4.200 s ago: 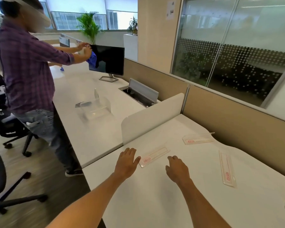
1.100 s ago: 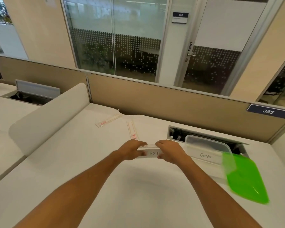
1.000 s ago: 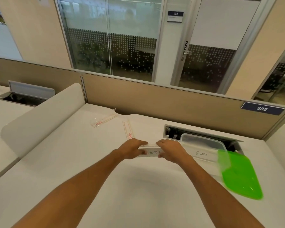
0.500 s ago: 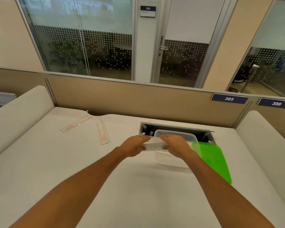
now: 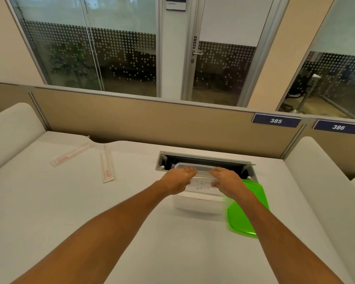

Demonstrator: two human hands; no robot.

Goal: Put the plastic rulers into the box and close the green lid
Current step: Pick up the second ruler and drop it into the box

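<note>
Since half a second earlier, both hands have carried the clear plastic ruler with a white label reading "SIGMA" (image 5: 202,183) a little farther over the clear rectangular plastic box (image 5: 197,201), and the view has drawn closer to the desk. The left hand (image 5: 177,181) grips the ruler's left end with curled fingers, and the right hand (image 5: 228,182) grips its right end the same way. The ruler lies level between them, above the open top of the box; whether it touches the rim cannot be told. A second handwritten word shows through the box's near wall just below the ruler's label, too blurred to read.

The box stands on the white desk (image 5: 70,212), right in front of the open cable hatch with a grey metal frame (image 5: 203,158). The bright green plastic lid (image 5: 246,214) lies flat on the desk, just beside the box on its right, partly under the right forearm.

Two more clear plastic rulers in sleeves with red labels lie well to the left: one slanted ruler (image 5: 71,155) nearer the beige partition (image 5: 152,119), one near-upright ruler (image 5: 106,167) closer to the box. They lie apart from each other.

Number plates reading 385 (image 5: 276,120) and 386 (image 5: 338,127) sit on the partition.
</note>
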